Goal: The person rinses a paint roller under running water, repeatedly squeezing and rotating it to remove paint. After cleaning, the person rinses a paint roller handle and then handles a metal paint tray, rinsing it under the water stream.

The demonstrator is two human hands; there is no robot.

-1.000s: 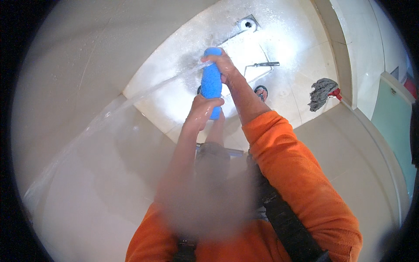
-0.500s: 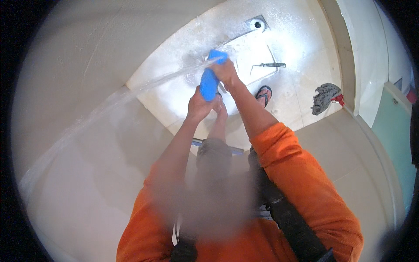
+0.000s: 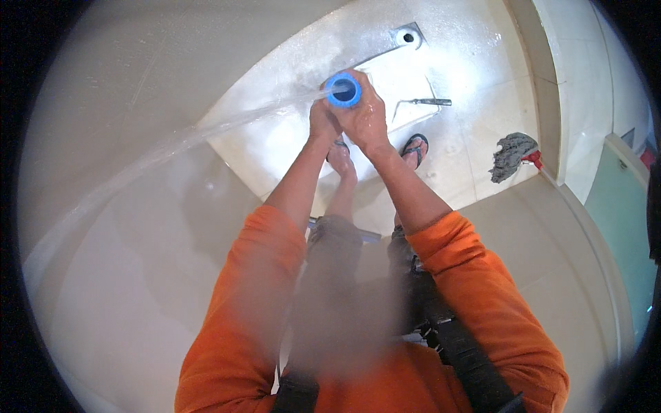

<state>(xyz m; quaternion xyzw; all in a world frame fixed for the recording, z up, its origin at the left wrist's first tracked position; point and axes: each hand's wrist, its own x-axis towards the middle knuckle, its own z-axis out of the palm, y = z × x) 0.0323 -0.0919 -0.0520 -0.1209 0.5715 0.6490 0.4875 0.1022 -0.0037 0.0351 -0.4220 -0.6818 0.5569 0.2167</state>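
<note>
Room: pale wet floor [image 3: 475, 55], strongly lit beyond the grip, with a beige wall [image 3: 124, 124] curving along the left in this wide view.
Blue tube [image 3: 342, 104]: held in both hands, over the floor and ahead of the feet; its round end shows as a blue ring with a dark hollow.
Long axis: foreshortened, nearly end-on to the camera; the open end points up at the viewer, while the rest of the tube runs down and away, hidden by the hands.
Right grip [image 3: 368, 117]: clasping the tube on its right side, fingers curled around the far side just below the ring.
Left grip [image 3: 323, 122]: grasping the tube from the left and near side, partly covered by the right one; its fingertips are hidden.
Water stream [image 3: 261, 112]: enters from the left of the grip and meets the ring at its opening.
Black-handled tool [image 3: 432, 102]: lies to the right of the grip on the pale area, its thin bent wire towards the hands.
Drain [image 3: 407, 38]: beyond the grip, to the right.
Grey mop head [image 3: 513, 157]: well to the right of the grip, with a red fitting [image 3: 533, 159].
Sandalled feet [image 3: 416, 146]: nearer the body than the grip.
Orange sleeves [image 3: 475, 275]: pushed up both forearms, behind the grip.
</note>
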